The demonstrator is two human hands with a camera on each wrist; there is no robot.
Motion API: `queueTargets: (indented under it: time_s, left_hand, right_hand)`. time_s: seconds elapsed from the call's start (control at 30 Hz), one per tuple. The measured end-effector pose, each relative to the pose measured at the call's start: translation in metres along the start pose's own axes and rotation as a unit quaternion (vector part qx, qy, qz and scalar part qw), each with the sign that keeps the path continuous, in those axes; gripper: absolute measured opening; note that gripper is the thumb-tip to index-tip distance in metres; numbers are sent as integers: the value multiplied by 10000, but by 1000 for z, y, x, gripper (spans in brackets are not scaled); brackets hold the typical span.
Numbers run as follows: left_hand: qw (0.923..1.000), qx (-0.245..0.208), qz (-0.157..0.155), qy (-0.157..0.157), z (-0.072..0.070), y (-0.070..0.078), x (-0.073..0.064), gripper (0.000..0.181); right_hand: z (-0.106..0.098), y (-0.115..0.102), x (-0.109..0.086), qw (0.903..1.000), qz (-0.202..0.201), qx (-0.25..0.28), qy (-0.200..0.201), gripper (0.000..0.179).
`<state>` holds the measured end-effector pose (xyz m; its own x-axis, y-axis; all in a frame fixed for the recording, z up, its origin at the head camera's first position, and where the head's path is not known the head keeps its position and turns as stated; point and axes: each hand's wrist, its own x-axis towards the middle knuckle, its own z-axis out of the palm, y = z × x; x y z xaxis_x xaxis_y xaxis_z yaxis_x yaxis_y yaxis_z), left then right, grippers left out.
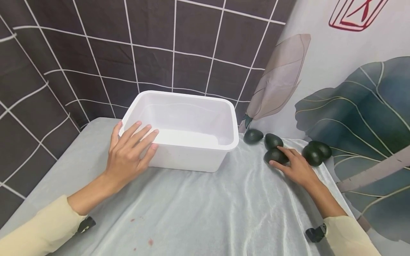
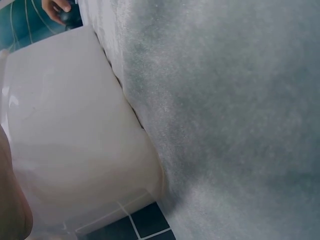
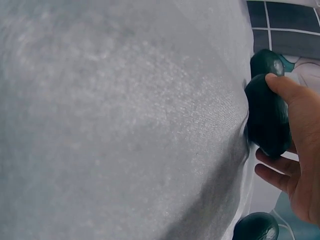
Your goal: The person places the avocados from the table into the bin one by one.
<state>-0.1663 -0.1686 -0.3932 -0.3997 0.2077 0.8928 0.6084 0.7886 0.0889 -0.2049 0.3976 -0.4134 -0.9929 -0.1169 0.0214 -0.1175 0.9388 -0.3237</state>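
Note:
A white plastic tub [image 1: 184, 156] stands on the cloth-covered table. My left hand [image 1: 131, 151] rests across the tub's near left rim with its fingers spread and fairly straight. At the right, my right hand [image 1: 298, 167] holds a dark green avocado [image 1: 274, 156] between thumb and fingers. The right wrist view shows the thumb on top of this avocado [image 3: 267, 117] and the fingers around its other side. Just behind it lies another avocado [image 1: 273, 140], with one more avocado [image 1: 253, 136] to the left. Two avocados [image 1: 312, 155] sit together to the right of the hand.
A pale grey, wrinkled cloth [image 1: 192, 213] covers the table. Behind the tub hangs a dark curtain [image 1: 153, 67] with a white grid. A leaf-patterned sheet [image 1: 362, 103] hangs along the right edge, close to the avocados.

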Motion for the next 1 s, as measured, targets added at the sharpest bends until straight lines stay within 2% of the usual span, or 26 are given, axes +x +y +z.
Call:
queueTargets:
  time_s: [0.7,0.9,1.0]
  left_hand:
    - [9996,123,-51,234,2,1,0,42]
    - [9999,122,-92,81,0,2,2,44]
    - [9996,150,-204,-132,-3,4,4,47]
  right_hand:
    - [3,2,-1,9998,-7,171,140,89]
    - [1,1,-2,9997,-39,182,179,87]
    - [1,0,-2,9996,-53,182,187,87]
